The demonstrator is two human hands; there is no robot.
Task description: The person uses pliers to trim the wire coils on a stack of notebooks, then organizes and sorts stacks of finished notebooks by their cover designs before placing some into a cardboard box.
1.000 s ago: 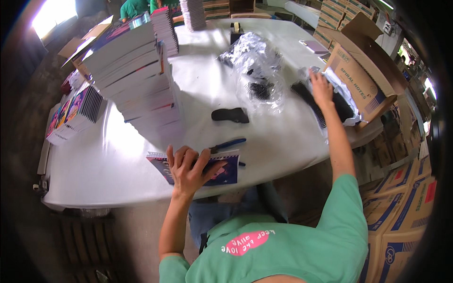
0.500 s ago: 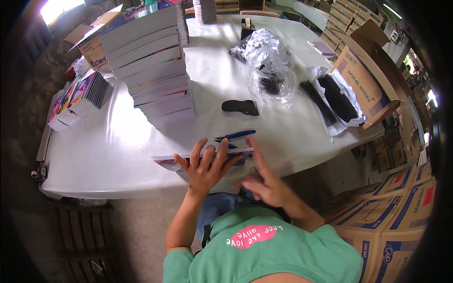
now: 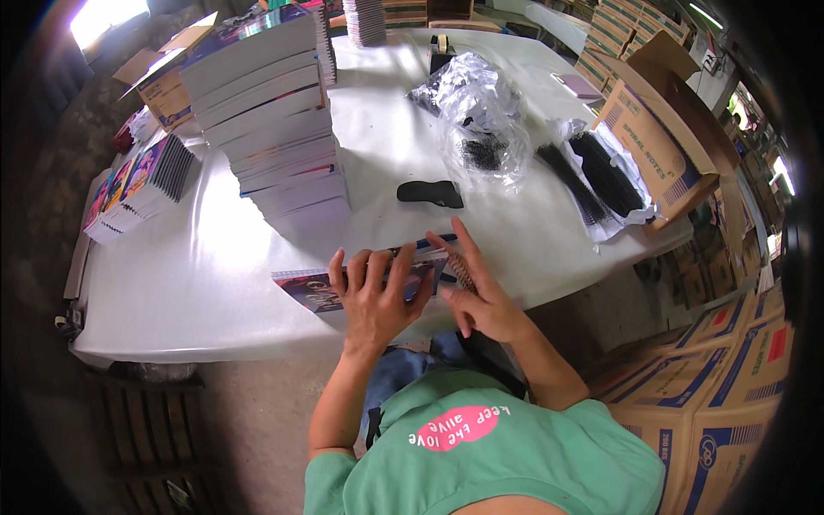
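A notebook with a dark, colourful cover (image 3: 311, 294) is tilted up at the near table edge. My left hand (image 3: 373, 296) grips it, its fingers over the top edge and its thumb against the cover. At the notebook's right end, my right hand (image 3: 491, 311) has a dark spiral binding coil (image 3: 461, 273) between its thumb and fingers, with the index finger stretched upward. Whether the coil has entered the notebook's holes I cannot tell. Just behind the notebook lie blue-handled cutters (image 3: 439, 241), partly hidden by my hands. Beyond them is a flat black piece (image 3: 429, 194).
A tall stack of books (image 3: 266, 120) stands left of centre, with finished-looking spiral notebooks (image 3: 146, 184) further left. Clear plastic wrapping (image 3: 481, 103) and black coils (image 3: 605, 176) in paper lie to the right, by an opened carton (image 3: 652, 146). Cartons (image 3: 687, 386) stand at lower right.
The notebook has tipped so that more of its cover shows. My left fingers have closed over its top edge. My right hand has brought the coil up to the notebook's right end.
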